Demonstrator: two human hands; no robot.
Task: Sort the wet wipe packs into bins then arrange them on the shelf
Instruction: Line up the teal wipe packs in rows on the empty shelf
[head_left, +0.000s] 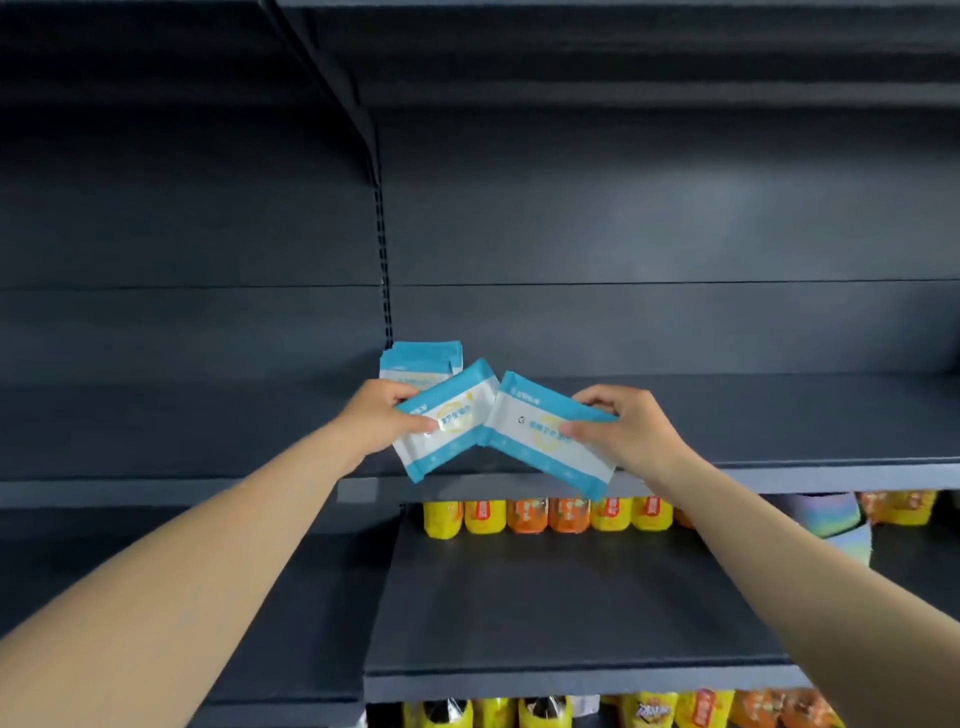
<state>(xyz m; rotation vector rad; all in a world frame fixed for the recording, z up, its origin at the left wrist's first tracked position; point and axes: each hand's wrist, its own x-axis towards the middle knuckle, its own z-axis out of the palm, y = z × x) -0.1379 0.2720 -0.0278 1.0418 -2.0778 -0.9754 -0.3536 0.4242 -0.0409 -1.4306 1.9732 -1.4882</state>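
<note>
My left hand grips a blue-and-white wet wipe pack by its left end, tilted up to the right. In my right hand is a second blue-and-white pack, pinched at its right end and tilted down to the right. The two packs meet at their inner ends above the front edge of the dark shelf. Behind them, a row of the same packs stands upright on that shelf, next to the slotted upright post.
The slotted post divides the shelving into left and right bays. Yellow and orange bottles line the back of the shelf below. More yellow and orange packages sit on the lowest visible level. A pastel package lies at right.
</note>
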